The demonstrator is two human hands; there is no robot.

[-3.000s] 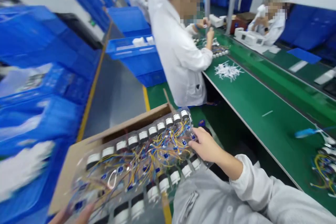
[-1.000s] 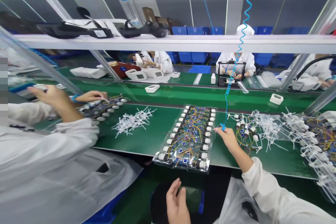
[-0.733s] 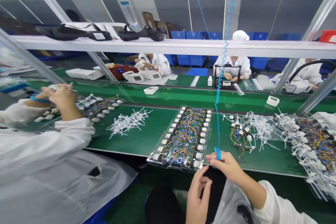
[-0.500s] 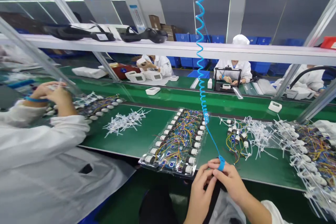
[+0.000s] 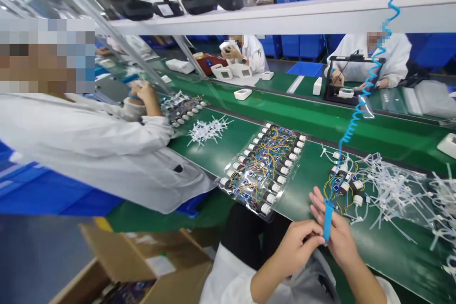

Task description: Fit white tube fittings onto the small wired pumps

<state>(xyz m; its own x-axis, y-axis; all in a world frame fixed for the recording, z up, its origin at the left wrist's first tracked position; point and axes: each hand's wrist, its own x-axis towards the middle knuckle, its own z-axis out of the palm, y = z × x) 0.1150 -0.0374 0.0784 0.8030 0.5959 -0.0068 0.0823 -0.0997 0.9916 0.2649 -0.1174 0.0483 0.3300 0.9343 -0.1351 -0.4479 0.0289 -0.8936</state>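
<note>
A blue wrist strap (image 5: 327, 222) on a coiled blue cord (image 5: 378, 57) loops around my right hand (image 5: 340, 240), across the palm below the fingers. That hand is raised with its fingers stretched out, gripping nothing. With thumb and fingertips, my left hand (image 5: 299, 243) pinches the lower edge of the strap. Just beyond my right hand lies a cluster of small black-and-white cylindrical parts with coloured wires (image 5: 344, 181). Left of it, a clear plastic tray (image 5: 265, 171) holds rows of similar wired parts and overhangs the bench's front edge.
Loose white plastic ties lie in a right pile (image 5: 392, 190) and a left pile (image 5: 207, 130) on the green bench (image 5: 245, 128). At left sits a co-worker in a white coat (image 5: 81, 128). An open cardboard box (image 5: 142, 256) stands low at left. A white shelf (image 5: 285, 16) spans above.
The view has swung left and downward, bringing the box into sight. My right fingers have straightened, and the strap now sits farther down that hand, with my left hand pinching it.
</note>
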